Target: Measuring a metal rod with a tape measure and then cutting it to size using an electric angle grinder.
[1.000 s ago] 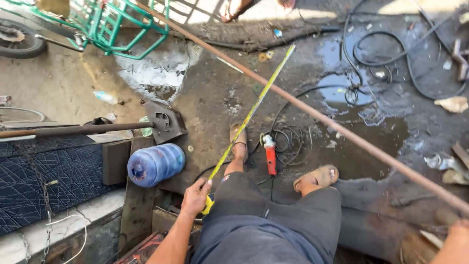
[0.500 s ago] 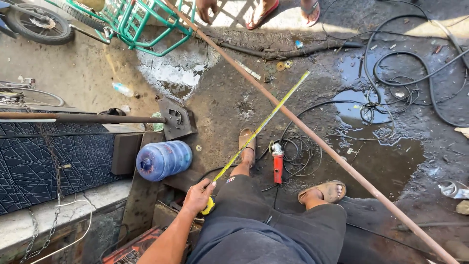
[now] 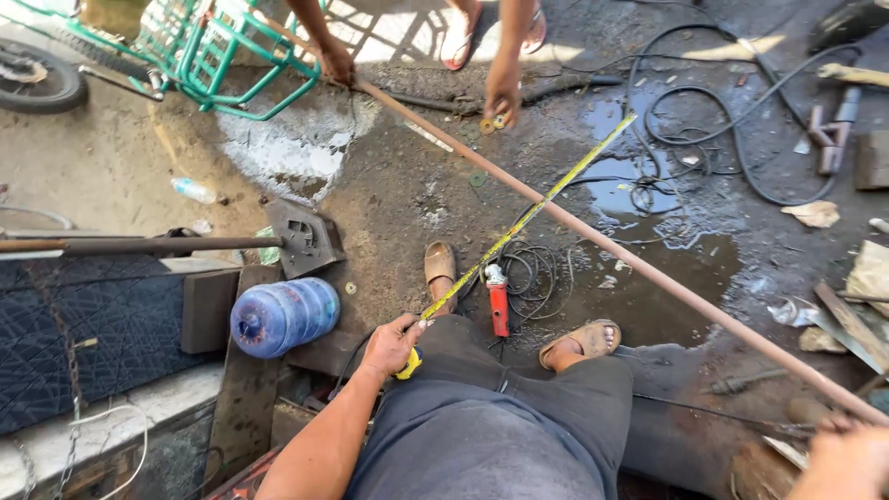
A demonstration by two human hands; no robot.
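Yellow tape measure (image 3: pixel 528 218) is stretching from the left hand (image 3: pixel 391 344) toward one o'clock, its far end reaching the wet ground near another person's hand (image 3: pixel 503 93). The left forearm is angling up from seven o'clock, fingers clamped around the tape's case at the thigh. At five o'clock the right hand (image 3: pixel 847 458) is sitting at the near end of a long rusty pipe (image 3: pixel 648 273); whether it is gripping cannot be told. A red angle grinder (image 3: pixel 498 301) is lying between the sandalled feet.
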